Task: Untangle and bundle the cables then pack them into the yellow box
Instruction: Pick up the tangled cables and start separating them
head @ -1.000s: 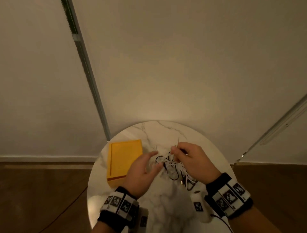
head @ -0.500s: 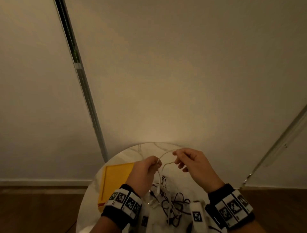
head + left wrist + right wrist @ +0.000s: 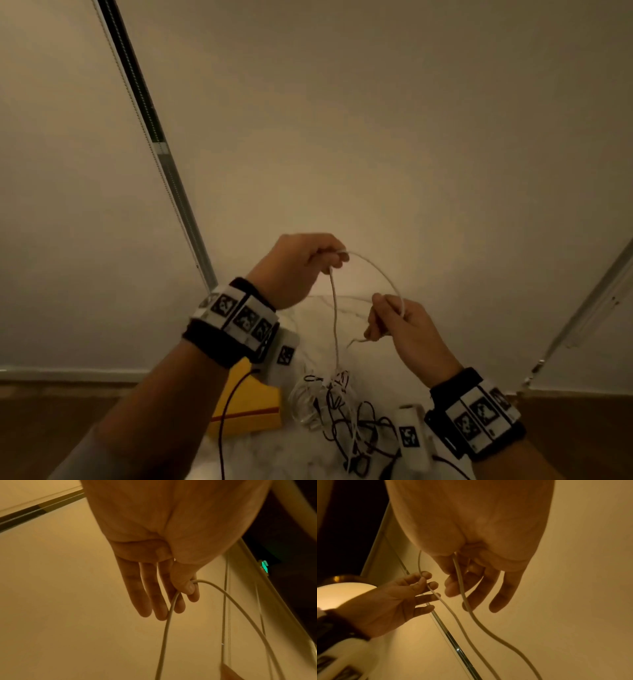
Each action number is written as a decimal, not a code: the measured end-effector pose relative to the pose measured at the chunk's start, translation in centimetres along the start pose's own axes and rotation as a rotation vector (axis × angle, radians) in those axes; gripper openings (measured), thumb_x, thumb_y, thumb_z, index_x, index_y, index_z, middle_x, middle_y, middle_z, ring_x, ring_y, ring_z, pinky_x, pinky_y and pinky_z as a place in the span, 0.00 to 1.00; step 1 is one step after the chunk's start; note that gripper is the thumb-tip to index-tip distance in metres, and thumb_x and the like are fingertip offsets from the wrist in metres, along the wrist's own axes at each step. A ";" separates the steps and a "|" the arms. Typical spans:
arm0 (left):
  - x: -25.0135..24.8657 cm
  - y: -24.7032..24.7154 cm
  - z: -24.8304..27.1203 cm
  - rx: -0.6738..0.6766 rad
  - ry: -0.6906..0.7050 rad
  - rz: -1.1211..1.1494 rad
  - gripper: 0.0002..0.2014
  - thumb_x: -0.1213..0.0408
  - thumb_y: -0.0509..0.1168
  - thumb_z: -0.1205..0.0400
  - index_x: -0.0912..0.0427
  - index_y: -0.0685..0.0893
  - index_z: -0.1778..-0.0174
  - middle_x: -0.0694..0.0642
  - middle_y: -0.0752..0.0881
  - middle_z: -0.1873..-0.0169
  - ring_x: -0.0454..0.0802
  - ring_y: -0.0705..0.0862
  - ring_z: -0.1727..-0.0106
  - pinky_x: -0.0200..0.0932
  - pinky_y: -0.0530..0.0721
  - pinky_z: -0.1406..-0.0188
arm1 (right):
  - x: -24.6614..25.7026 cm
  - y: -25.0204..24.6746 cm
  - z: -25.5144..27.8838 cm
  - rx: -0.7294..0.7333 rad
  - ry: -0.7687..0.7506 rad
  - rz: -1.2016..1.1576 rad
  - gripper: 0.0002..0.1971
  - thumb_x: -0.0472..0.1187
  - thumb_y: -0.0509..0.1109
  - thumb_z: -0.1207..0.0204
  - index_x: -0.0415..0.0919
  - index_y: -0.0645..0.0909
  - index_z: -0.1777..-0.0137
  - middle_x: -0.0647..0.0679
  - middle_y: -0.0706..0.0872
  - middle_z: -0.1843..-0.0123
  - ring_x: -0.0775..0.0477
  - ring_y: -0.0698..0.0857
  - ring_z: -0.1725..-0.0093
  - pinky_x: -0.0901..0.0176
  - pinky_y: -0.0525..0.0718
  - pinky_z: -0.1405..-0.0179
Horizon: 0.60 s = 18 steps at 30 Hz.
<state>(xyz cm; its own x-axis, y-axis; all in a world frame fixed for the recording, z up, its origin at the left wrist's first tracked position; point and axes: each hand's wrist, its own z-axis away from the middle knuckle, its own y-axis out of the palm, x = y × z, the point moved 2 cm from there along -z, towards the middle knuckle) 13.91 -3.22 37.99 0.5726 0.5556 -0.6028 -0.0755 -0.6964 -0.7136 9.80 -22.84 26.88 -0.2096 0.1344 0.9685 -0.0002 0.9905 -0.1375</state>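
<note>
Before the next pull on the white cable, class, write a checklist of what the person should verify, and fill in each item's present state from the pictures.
1. Left hand pinches the white cable: ok.
2. Right hand grips the same cable: ok.
3. Cable arcs freely between the two hands, no knot there: ok.
4. Strand hanging from the left hand is free of the tangle on the table: not ok, it runs straight down into it.
5. Yellow box is open and ready: cannot tell, the left wrist hides much of it.
6. Which end the right hand has: cannot tell.
</note>
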 end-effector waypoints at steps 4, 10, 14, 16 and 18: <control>-2.0 -4.2 -2.8 -0.073 0.021 -0.117 0.11 0.70 0.63 0.13 0.54 0.90 0.48 0.49 0.90 0.58 0.42 0.88 0.58 0.37 0.89 0.59 | 0.4 -1.1 0.1 0.043 -0.036 -0.087 0.22 0.46 0.63 0.13 0.35 0.82 0.66 0.40 0.80 0.72 0.46 0.86 0.67 0.57 0.87 0.56; -2.6 -7.0 -3.9 -0.289 -0.009 -0.041 0.11 0.72 0.65 0.14 0.52 0.90 0.53 0.53 0.91 0.60 0.47 0.90 0.58 0.42 0.92 0.55 | -2.7 -1.6 1.3 0.083 -0.002 0.082 0.21 0.57 0.65 0.18 0.46 0.83 0.68 0.42 0.84 0.70 0.48 0.83 0.65 0.53 0.83 0.49; -3.7 -8.2 -4.7 -0.222 0.005 -0.194 0.09 0.68 0.67 0.14 0.50 0.91 0.52 0.51 0.91 0.61 0.47 0.90 0.57 0.41 0.91 0.54 | -2.7 -2.1 1.8 0.069 -0.016 0.021 0.20 0.54 0.65 0.17 0.48 0.81 0.70 0.46 0.83 0.70 0.47 0.85 0.63 0.51 0.83 0.48; -4.3 -8.9 -5.0 -0.226 0.014 -0.293 0.08 0.65 0.68 0.14 0.48 0.92 0.51 0.46 0.89 0.64 0.46 0.89 0.59 0.38 0.89 0.57 | -2.5 -2.4 1.9 0.066 -0.010 0.002 0.19 0.54 0.65 0.17 0.47 0.83 0.67 0.42 0.88 0.64 0.39 0.89 0.55 0.44 0.87 0.43; -4.9 -9.7 -5.2 -0.334 0.032 -0.294 0.09 0.66 0.67 0.14 0.47 0.91 0.52 0.43 0.88 0.64 0.45 0.88 0.65 0.30 0.83 0.65 | -2.4 -2.6 2.0 0.070 -0.005 -0.004 0.17 0.55 0.65 0.14 0.51 0.85 0.63 0.42 0.91 0.56 0.34 0.88 0.46 0.40 0.86 0.37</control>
<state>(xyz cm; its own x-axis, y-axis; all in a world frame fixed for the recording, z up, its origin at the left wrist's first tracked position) 16.13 -1.54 49.70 0.5560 0.7410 -0.3766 0.3589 -0.6227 -0.6953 8.40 -25.76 24.47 -0.2142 0.1304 0.9680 -0.0691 0.9865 -0.1482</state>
